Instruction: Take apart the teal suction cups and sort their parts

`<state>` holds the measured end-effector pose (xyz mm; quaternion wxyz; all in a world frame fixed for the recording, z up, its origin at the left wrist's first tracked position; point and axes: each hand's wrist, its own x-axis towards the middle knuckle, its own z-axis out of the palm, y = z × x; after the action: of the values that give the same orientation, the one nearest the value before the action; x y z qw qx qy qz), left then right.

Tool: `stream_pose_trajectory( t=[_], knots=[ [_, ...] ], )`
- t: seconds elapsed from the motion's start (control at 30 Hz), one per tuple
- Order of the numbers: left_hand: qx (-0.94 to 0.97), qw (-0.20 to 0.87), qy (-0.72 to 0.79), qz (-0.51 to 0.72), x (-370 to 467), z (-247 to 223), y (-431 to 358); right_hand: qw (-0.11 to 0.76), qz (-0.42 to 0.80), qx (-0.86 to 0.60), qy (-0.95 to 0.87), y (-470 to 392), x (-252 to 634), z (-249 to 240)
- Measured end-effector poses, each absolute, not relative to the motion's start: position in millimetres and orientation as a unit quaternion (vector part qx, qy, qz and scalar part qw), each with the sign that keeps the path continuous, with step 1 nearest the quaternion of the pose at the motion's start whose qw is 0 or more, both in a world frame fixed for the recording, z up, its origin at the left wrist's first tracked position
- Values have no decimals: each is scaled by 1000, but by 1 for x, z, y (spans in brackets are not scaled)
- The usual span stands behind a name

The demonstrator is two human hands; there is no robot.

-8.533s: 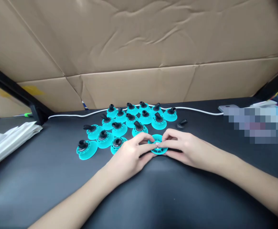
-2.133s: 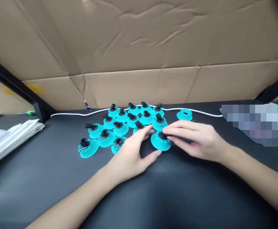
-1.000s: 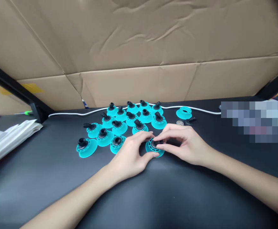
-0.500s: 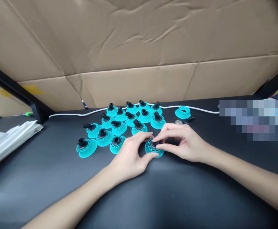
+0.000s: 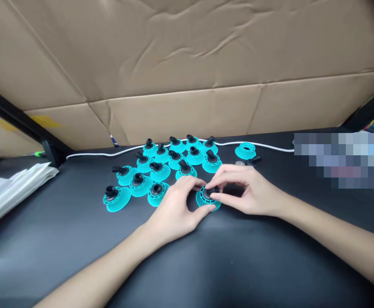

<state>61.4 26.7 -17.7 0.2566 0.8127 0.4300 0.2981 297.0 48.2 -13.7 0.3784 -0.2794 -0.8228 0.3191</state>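
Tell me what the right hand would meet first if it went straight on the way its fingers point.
The black fitting on the teal cup, which the right hand is touching; beyond it, probably the left hand, though depth is unclear here.

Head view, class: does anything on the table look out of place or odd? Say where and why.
Yes: one teal base at the back right stands apart from the group and has an open hole on top, while the grouped ones carry black nozzles. Near it lie a loose black nozzle and a small silver disc.
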Motion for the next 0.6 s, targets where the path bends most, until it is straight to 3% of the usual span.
stream_pose_trajectory(
  t=[0.13,0.37,0.6],
  knots=[
    [812,226,447,298,63,-18,24,367,335,-324,-805,41,294,-12],
    [811,281,422,291,62,-17,28,367,420,-342,-756,45,293,-19],
    [822,276,402,295,62,-17,33,369,360,-277,-811,55,296,-16]
  ],
)
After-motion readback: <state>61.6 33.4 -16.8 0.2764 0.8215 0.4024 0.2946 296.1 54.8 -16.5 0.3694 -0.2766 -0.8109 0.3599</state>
